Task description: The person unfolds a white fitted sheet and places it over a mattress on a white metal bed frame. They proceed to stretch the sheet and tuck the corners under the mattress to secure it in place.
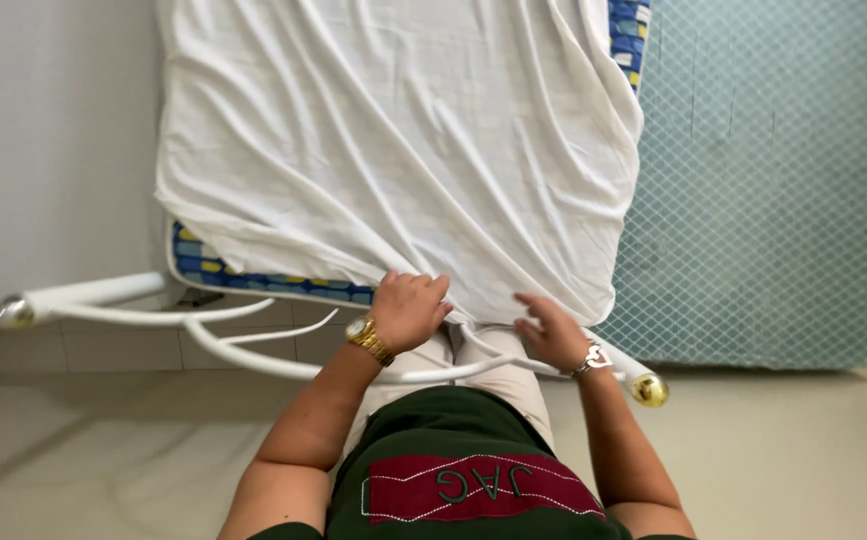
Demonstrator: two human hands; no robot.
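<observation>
A white cloth (403, 140) lies spread over an ironing board with a blue patterned cover (253, 282). My left hand (408, 308), with a gold watch on the wrist, is closed on the cloth's near edge. My right hand (551, 330), wearing a bracelet, has its fingers apart and touches the same edge a little to the right. Both hands sit at the board's near end, just above its white metal frame (253, 355).
A teal quilted mattress (773, 180) leans upright to the right of the board. A white wall (43, 140) is at the left. The frame's gold-capped feet (650, 388) stick out over the pale tiled floor (803, 450).
</observation>
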